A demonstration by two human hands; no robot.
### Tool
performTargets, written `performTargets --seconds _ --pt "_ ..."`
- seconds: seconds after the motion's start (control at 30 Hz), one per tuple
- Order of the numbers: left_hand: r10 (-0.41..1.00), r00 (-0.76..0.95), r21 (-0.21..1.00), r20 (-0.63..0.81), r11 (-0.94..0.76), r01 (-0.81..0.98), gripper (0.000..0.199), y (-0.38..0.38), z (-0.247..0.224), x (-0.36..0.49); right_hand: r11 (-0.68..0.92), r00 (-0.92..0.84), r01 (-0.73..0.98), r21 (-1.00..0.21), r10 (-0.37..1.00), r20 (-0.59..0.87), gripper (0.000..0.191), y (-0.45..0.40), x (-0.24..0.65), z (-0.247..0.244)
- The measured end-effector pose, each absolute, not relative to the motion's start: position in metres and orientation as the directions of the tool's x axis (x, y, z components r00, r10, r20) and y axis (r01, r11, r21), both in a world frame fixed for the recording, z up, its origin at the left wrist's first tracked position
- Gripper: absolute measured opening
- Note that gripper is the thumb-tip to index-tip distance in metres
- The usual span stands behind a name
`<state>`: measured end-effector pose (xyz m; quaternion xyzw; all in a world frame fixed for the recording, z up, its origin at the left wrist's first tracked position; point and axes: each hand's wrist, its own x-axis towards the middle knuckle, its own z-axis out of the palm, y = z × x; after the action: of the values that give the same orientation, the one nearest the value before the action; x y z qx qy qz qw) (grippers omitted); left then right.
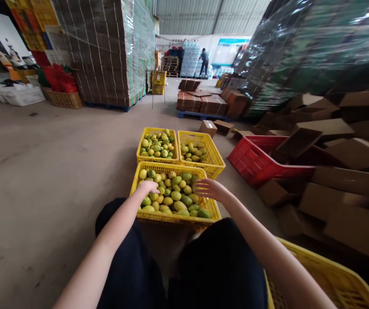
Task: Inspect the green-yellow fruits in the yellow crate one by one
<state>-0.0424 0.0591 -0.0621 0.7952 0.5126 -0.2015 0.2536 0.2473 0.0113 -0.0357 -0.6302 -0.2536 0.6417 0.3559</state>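
Observation:
A yellow plastic crate full of yellow-green oval fruits stands on the floor just in front of my knees. Over its left part reaches my left hand, palm down and close above the fruits, with its fingers stretched out and nothing seen in them. My right hand is at the crate's right side, fingers spread and pointing inward, holding nothing. Whether either hand touches a fruit is hard to tell. Behind are two more yellow crates, a left crate and a right crate, both with similar fruits.
On the right a red crate sits beside a heap of cardboard boxes. Another yellow crate is by my right leg. Wrapped pallet stacks and flattened cartons on a blue pallet stand farther off. A person works in back.

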Motion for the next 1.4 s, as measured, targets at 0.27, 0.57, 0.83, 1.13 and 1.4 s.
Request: performTargets --seconds 0.27,0.57,0.83,1.13,1.4 --pt "0.721 0.404 0.188 -0.563 -0.364 0.912 0.043 0.044 -0.065 -0.068 -0.522 0.126 -0.079 -0.849 0.84 -0.528 0.015 -0.032 0.245 0.009" --pt "0.747 0.334 0.118 -0.575 -0.328 0.937 0.037 0.021 -0.051 -0.119 -0.44 0.148 -0.068 -0.895 0.883 -0.446 0.007 -0.045 0.215 0.029" --pt "0.746 0.339 0.085 -0.574 -0.358 0.93 0.038 0.013 -0.033 -0.097 -0.401 0.142 0.103 -0.91 0.912 -0.385 0.01 -0.06 0.216 0.014" --pt "0.705 0.406 0.13 -0.581 -0.412 0.902 0.047 -0.013 -0.016 -0.062 -0.379 0.147 0.181 -0.908 0.923 -0.356 0.011 -0.067 0.23 -0.037" --pt "0.687 0.4 0.191 -0.607 -0.362 0.912 0.048 -0.002 -0.034 -0.067 -0.372 0.174 0.465 -0.803 0.928 -0.329 0.011 -0.056 0.24 -0.089"
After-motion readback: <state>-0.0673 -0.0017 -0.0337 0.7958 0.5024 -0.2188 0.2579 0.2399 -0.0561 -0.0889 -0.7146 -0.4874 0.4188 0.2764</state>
